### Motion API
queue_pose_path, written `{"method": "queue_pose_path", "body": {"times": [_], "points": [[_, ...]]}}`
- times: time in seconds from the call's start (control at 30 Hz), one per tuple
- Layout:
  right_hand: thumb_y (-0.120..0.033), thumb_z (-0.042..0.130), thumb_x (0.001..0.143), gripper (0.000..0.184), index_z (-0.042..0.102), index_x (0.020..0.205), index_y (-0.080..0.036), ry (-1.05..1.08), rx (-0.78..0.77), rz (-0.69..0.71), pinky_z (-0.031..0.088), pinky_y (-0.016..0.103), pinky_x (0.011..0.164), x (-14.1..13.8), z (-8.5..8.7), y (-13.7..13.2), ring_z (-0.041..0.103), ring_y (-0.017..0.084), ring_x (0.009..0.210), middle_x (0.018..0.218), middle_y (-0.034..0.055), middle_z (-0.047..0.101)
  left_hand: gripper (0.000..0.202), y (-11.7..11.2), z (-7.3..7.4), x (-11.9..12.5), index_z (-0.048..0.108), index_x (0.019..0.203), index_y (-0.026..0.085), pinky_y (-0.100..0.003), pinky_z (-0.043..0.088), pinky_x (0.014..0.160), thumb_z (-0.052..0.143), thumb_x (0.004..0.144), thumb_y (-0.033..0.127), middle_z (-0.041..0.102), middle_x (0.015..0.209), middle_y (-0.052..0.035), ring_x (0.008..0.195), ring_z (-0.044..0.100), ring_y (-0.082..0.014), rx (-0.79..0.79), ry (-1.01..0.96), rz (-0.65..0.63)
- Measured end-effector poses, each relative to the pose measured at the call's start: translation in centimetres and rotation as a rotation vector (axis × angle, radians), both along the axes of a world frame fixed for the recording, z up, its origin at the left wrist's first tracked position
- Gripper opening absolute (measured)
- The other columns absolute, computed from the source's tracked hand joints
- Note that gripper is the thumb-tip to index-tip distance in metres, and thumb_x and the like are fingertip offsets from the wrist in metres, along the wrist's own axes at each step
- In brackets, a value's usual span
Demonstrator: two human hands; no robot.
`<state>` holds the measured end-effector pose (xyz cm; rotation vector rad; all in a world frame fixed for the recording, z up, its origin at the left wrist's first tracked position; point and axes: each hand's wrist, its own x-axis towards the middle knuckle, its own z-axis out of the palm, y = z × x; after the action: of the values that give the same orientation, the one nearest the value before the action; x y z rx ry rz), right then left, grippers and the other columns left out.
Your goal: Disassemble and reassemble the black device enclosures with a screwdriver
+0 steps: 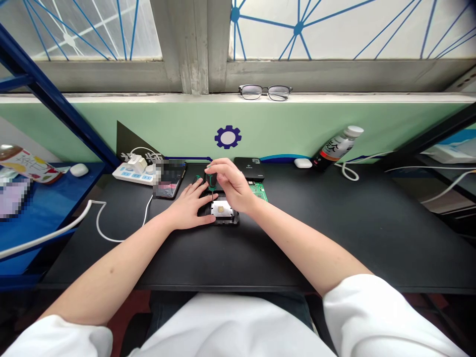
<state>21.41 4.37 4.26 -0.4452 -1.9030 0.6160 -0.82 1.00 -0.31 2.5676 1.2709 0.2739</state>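
My right hand (231, 185) is closed round a small screwdriver (211, 182) with a green and black handle, held upright with its tip down on an opened black device (223, 213). A white and silver part shows inside the device. My left hand (191, 206) lies flat on the black table (334, 233), fingers spread, pressing against the device's left side. A green circuit board (259, 191) lies just behind my right hand.
A black box (249, 167) sits behind the device. A phone (170, 179) and a white power strip (136, 171) with a cable lie at the left. An earbud case (302, 162), a bottle (336, 147), and glasses (265, 91) on the sill are further back.
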Motion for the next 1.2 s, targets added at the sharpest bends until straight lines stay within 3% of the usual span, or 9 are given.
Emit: {"method": "queue_pose_path", "body": {"times": [0.17, 0.4, 0.5, 0.67, 0.8, 0.9, 1.03, 1.2], "points": [[-0.047, 0.038, 0.113, 0.036, 0.065, 0.121, -0.026, 0.082, -0.131, 0.083, 0.061, 0.044, 0.102, -0.14, -0.33, -0.06, 0.071, 0.024, 0.115, 0.119, 0.0091, 0.073, 0.075, -0.01, 0.19, 0.02, 0.055, 0.161, 0.034, -0.07, 0.02, 0.132, 0.066, 0.096, 0.07, 0.031, 0.177, -0.0105, 0.166, 0.014, -0.0465, -0.012, 0.018, 0.003], [-0.047, 0.067, 0.103, 0.027, 0.055, 0.117, -0.026, 0.117, -0.193, 0.095, 0.062, 0.04, 0.098, -0.57, -0.59, -0.18, 0.075, 0.02, 0.11, 0.124, 0.0095, 0.076, 0.069, -0.09, 0.42, 0.14, 0.058, 0.158, 0.034, -0.069, 0.022, 0.132, 0.067, 0.097, 0.066, 0.025, 0.18, -0.0083, 0.166, 0.017, -0.0438, -0.007, 0.002, -0.021], [-0.048, 0.063, 0.106, 0.029, 0.05, 0.123, -0.029, 0.144, -0.264, 0.16, 0.063, 0.042, 0.1, -0.62, -0.79, -0.23, 0.076, 0.018, 0.108, 0.134, 0.0111, 0.074, 0.068, -0.09, 0.41, 0.15, 0.059, 0.157, 0.034, -0.069, 0.021, 0.132, 0.067, 0.097, 0.065, 0.024, 0.18, -0.0067, 0.167, 0.014, -0.044, 0.003, -0.006, -0.026], [-0.051, 0.05, 0.11, 0.034, 0.051, 0.137, -0.031, 0.1, -0.349, 0.181, 0.061, 0.045, 0.106, -0.44, -0.5, -0.46, 0.067, 0.023, 0.132, 0.162, 0.0138, 0.055, 0.069, -0.15, 0.31, 0.12, 0.057, 0.158, 0.036, -0.069, 0.019, 0.133, 0.067, 0.097, 0.066, 0.017, 0.183, -0.0032, 0.168, 0.008, -0.0444, 0.0, 0.009, -0.018], [-0.046, 0.041, 0.114, 0.033, 0.062, 0.133, -0.029, 0.086, -0.177, 0.066, 0.056, 0.05, 0.113, -0.3, -0.18, -0.31, 0.063, 0.025, 0.132, 0.15, 0.0125, 0.058, 0.073, -0.2, 0.19, 0.09, 0.055, 0.16, 0.035, -0.068, 0.02, 0.133, 0.067, 0.097, 0.068, 0.026, 0.18, -0.0071, 0.168, 0.011, -0.0448, -0.001, 0.017, 0.002], [-0.042, 0.038, 0.114, 0.036, 0.069, 0.127, -0.029, 0.082, -0.033, -0.063, 0.058, 0.049, 0.106, -0.28, -0.27, -0.03, 0.061, 0.024, 0.122, 0.13, 0.0111, 0.057, 0.073, -0.23, 0.19, 0.12, 0.055, 0.161, 0.036, -0.068, 0.02, 0.133, 0.067, 0.097, 0.068, 0.027, 0.18, -0.0071, 0.168, 0.01, -0.0452, -0.005, 0.026, 0.005], [-0.037, 0.036, 0.115, 0.037, 0.072, 0.12, -0.03, 0.081, 0.025, -0.138, 0.06, 0.043, 0.089, -0.3, -0.41, 0.18, 0.059, 0.021, 0.101, 0.113, 0.0076, 0.05, 0.074, -0.21, 0.24, 0.09, 0.054, 0.161, 0.035, -0.068, 0.02, 0.133, 0.066, 0.097, 0.069, 0.026, 0.18, -0.0072, 0.168, 0.011, -0.0458, -0.019, 0.031, 0.007], [-0.032, 0.039, 0.113, 0.032, 0.07, 0.119, -0.028, 0.084, 0.025, -0.129, 0.06, 0.041, 0.084, -0.22, -0.22, 0.19, 0.059, 0.02, 0.098, 0.114, 0.0079, 0.051, 0.075, -0.19, 0.22, 0.0, 0.052, 0.162, 0.035, -0.068, 0.02, 0.133, 0.064, 0.098, 0.071, 0.026, 0.18, -0.0071, 0.168, 0.01, -0.0451, -0.014, 0.033, -0.001]]}}
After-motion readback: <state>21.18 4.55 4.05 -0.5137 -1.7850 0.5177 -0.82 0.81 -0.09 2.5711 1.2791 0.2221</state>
